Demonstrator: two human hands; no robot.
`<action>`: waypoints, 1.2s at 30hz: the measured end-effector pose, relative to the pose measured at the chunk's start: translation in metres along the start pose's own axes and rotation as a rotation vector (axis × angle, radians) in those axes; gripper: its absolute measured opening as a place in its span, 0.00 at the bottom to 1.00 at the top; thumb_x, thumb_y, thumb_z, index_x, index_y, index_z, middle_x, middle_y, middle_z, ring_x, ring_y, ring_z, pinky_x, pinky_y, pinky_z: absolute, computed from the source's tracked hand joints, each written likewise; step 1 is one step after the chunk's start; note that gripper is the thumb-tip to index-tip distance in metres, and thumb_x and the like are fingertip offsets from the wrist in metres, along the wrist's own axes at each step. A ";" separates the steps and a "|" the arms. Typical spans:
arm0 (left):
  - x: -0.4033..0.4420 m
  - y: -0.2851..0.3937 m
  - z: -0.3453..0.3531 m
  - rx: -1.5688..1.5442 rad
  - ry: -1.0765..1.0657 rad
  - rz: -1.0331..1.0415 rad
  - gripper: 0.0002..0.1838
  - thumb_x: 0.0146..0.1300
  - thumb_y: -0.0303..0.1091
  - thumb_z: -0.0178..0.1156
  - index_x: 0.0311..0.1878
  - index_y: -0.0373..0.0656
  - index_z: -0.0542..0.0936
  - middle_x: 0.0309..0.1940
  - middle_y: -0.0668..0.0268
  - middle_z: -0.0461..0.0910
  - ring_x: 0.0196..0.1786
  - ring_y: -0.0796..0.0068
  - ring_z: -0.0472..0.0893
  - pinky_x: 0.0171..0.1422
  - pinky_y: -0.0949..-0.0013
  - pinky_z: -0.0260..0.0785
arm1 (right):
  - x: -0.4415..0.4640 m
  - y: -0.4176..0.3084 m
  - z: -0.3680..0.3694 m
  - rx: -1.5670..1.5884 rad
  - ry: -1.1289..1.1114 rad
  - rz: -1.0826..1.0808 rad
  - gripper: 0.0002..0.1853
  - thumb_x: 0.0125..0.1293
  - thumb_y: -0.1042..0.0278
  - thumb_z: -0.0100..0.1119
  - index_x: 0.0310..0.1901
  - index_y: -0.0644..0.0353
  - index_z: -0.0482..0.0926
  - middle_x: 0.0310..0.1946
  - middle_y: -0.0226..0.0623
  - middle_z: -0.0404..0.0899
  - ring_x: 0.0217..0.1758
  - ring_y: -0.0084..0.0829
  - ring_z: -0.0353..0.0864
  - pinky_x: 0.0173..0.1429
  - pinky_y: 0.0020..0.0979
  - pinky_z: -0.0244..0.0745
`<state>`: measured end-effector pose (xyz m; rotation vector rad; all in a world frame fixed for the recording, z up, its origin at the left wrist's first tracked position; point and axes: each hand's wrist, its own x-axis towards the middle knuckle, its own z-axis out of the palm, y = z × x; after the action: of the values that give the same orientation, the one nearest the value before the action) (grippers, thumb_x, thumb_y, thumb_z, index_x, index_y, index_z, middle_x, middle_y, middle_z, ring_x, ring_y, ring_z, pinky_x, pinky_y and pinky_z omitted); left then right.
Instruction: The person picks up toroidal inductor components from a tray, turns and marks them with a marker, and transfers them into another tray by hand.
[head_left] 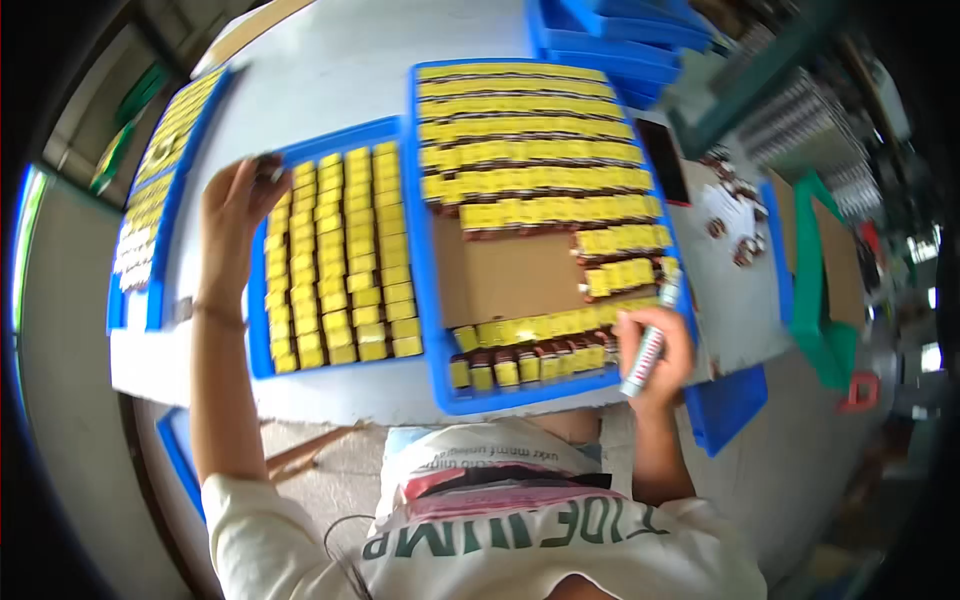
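My left hand (235,205) is raised over the far left corner of the middle blue tray (262,345), its fingers pinched on a small dark part (268,172), blurred. Rows of small yellow-topped blocks (330,260) fill that tray. My right hand (662,350) is closed round a white-and-green marker pen (645,362) with red lettering, over the near right side of the larger blue tray (437,375). This tray holds rows of yellow blocks with dark red-brown sides (540,150), around a bare stretch of brown cardboard bottom (505,275).
Another blue tray of yellow blocks (170,170) lies at the far left. Stacked blue trays (610,45) stand at the back. Loose brown parts (742,250) lie on white sheets at right, near a green bin (825,340). A dark post (760,80) rises at the back right.
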<state>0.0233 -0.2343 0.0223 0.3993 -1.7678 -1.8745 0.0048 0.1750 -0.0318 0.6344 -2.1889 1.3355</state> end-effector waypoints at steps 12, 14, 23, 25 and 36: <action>0.062 -0.047 -0.033 0.985 0.163 0.243 0.08 0.57 0.33 0.61 0.39 0.41 0.84 0.35 0.61 0.79 0.35 0.70 0.79 0.41 0.71 0.71 | 0.000 -0.003 0.000 -0.097 0.015 0.011 0.10 0.49 0.83 0.62 0.32 0.60 0.75 0.23 0.32 0.77 0.20 0.26 0.71 0.29 0.25 0.68; 0.065 -0.055 -0.035 1.026 0.187 0.227 0.08 0.57 0.33 0.61 0.38 0.42 0.84 0.34 0.61 0.79 0.35 0.70 0.79 0.40 0.70 0.71 | 0.000 -0.004 0.001 -0.097 0.032 0.030 0.11 0.48 0.84 0.63 0.32 0.59 0.75 0.23 0.32 0.77 0.20 0.27 0.71 0.29 0.26 0.68; 0.063 -0.072 -0.045 1.075 0.039 0.139 0.10 0.59 0.32 0.57 0.41 0.38 0.82 0.36 0.59 0.79 0.35 0.68 0.78 0.42 0.70 0.71 | 0.002 -0.005 0.001 -0.141 0.026 0.000 0.11 0.48 0.84 0.63 0.32 0.59 0.75 0.23 0.31 0.78 0.20 0.27 0.71 0.28 0.26 0.67; 0.066 -0.072 -0.048 1.115 -0.008 0.134 0.11 0.60 0.31 0.57 0.42 0.38 0.81 0.37 0.59 0.79 0.35 0.68 0.78 0.43 0.69 0.71 | 0.001 -0.006 0.001 -0.139 0.029 0.005 0.11 0.47 0.84 0.63 0.32 0.59 0.75 0.23 0.31 0.78 0.20 0.27 0.71 0.28 0.26 0.67; 0.052 -0.058 -0.021 1.408 -0.038 0.232 0.13 0.63 0.30 0.52 0.50 0.38 0.76 0.42 0.57 0.79 0.40 0.62 0.80 0.45 0.67 0.72 | -0.004 0.000 -0.005 -0.072 0.090 -0.041 0.09 0.54 0.85 0.58 0.34 0.62 0.71 0.25 0.35 0.73 0.19 0.24 0.71 0.26 0.22 0.68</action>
<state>-0.0174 -0.2805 -0.0295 0.5710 -2.7397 -0.2170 0.0085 0.1798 -0.0327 0.5774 -2.1301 1.2347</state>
